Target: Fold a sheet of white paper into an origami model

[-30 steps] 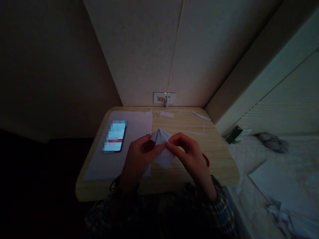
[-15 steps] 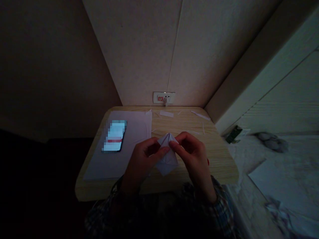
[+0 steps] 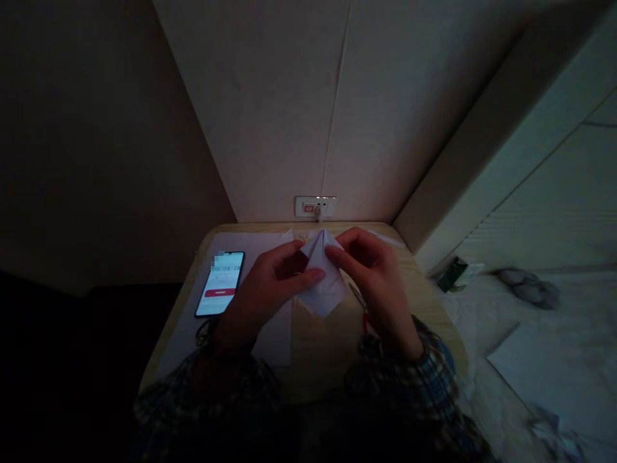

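Note:
A folded piece of white paper (image 3: 324, 292), pointed at the top and bottom with creased flaps, is held up over the small wooden table (image 3: 318, 360). My left hand (image 3: 274, 280) pinches its left side, thumb across the front and fingers behind. On the upper right, my right hand (image 3: 373, 270) grips it with the thumb on a flap near the top point. The fingertips behind the paper are hidden. Under my right hand lie scissors (image 3: 365, 318) with red handles, partly covered by the hand and sleeve.
A lit phone (image 3: 222, 283) rests on white paper sheets (image 3: 277, 341) at the table's left. Paper strips (image 3: 388, 238) lie by the back edge, below a wall socket (image 3: 315, 206) with a plug. To the right, on a pale quilted surface, are a paper sheet (image 3: 544, 366) and a grey bundle (image 3: 527, 287).
Both hands have lifted the folded paper slightly, toward the back of the table. The scissors show more beside my right hand. The camera view has tilted a little upward.

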A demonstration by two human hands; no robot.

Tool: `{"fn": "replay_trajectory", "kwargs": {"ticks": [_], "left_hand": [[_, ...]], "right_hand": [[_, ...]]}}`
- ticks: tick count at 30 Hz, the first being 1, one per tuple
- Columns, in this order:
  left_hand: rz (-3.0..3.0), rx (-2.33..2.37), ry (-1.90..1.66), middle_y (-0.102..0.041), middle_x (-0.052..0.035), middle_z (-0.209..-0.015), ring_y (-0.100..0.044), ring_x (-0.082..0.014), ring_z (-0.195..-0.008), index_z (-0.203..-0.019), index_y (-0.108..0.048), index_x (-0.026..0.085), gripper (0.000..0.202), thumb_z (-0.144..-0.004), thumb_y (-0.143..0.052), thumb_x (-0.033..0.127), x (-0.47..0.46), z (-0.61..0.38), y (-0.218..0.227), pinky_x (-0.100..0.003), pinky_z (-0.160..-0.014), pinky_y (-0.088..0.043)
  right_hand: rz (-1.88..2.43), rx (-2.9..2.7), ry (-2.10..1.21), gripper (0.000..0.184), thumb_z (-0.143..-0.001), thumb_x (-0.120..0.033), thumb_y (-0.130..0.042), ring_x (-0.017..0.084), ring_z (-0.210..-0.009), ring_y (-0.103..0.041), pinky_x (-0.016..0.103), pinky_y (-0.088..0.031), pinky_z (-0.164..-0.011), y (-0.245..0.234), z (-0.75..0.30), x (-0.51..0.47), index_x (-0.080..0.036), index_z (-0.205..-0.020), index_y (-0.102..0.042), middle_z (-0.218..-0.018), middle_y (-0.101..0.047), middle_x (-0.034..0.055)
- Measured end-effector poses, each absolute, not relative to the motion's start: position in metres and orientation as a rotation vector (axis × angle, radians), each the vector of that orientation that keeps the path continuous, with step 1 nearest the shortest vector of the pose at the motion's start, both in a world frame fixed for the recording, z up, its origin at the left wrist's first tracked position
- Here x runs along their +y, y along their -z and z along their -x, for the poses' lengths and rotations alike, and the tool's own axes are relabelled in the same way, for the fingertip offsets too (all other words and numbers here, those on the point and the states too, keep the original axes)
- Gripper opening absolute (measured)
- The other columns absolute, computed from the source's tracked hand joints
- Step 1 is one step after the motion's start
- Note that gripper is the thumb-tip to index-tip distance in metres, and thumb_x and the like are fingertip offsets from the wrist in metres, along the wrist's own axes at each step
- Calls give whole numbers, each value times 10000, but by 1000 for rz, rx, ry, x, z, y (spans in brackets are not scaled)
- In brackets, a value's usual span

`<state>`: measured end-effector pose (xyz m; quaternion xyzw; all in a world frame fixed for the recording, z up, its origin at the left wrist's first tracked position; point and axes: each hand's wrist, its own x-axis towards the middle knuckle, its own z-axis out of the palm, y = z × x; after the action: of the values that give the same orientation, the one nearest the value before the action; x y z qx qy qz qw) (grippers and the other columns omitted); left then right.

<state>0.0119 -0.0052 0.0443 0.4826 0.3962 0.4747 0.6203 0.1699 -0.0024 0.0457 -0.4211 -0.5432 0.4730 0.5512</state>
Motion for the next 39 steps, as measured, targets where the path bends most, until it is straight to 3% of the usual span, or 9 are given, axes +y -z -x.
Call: {"fn": "replay_trajectory", "kwargs": {"ticks": [4, 7, 12, 19, 25, 30, 39], "left_hand": [[-1214, 843, -1193, -792, -5, -807, -741, -190, -805, -899, -776, 208, 267, -648, -821, 129, -9, -7, -58, -245, -711, -568], [-1257, 834, -1192, -800, -8, -786, -746, -185, -749, -893, -779, 201, 313, -611, -819, 72, -17, -4, -61, -246, -684, -578], [-1328, 804, -1122, -805, 1, -787, -768, -187, -789, -852, -792, 224, 253, -659, -793, 62, -11, -1, -59, -222, -699, -575], [-1345, 813, -1120, -815, -15, -859, -777, -231, -847, -872, -793, 228, 235, -675, -794, 99, -2, -4, -60, -269, -747, -598], [-1291, 836, -1207, -800, -16, -787, -760, -203, -719, -878, -804, 250, 238, -672, -818, 130, 0, 3, -54, -287, -717, -606], [-1251, 889, -1233, -800, -32, -796, -751, -213, -723, -855, -804, 242, 200, -666, -831, 178, -1, 6, -52, -315, -724, -610], [-1131, 938, -1313, -804, -1, -794, -755, -180, -766, -829, -782, 228, 240, -626, -872, 137, -5, 8, -59, -230, -709, -593]], "right_hand": [[873, -1338, -1037, 194, -769, -326, -761, 133, -653, -581, 274, -487, -646, -58, -164, -2, -228, -692, -613, -670, -623, -36], [798, -1350, -1018, 178, -769, -270, -769, 111, -629, -567, 252, -474, -621, -59, -161, -12, -223, -684, -619, -659, -610, -51], [835, -1312, -993, 146, -787, -249, -735, 106, -590, -547, 245, -460, -568, -52, -165, -11, -223, -689, -630, -639, -600, -50], [881, -1327, -945, 136, -787, -252, -732, 121, -590, -554, 252, -457, -547, -59, -168, -1, -237, -693, -636, -641, -612, -38], [878, -1431, -1022, 135, -798, -280, -740, 124, -624, -555, 261, -451, -581, -64, -162, 8, -227, -716, -647, -672, -626, -28], [874, -1509, -1034, 101, -828, -293, -706, 132, -652, -579, 274, -462, -616, -63, -163, 10, -222, -770, -663, -701, -643, -22], [917, -1708, -950, 45, -812, -260, -728, 134, -648, -622, 267, -494, -625, -70, -174, 6, -226, -825, -701, -725, -675, -25]]}}
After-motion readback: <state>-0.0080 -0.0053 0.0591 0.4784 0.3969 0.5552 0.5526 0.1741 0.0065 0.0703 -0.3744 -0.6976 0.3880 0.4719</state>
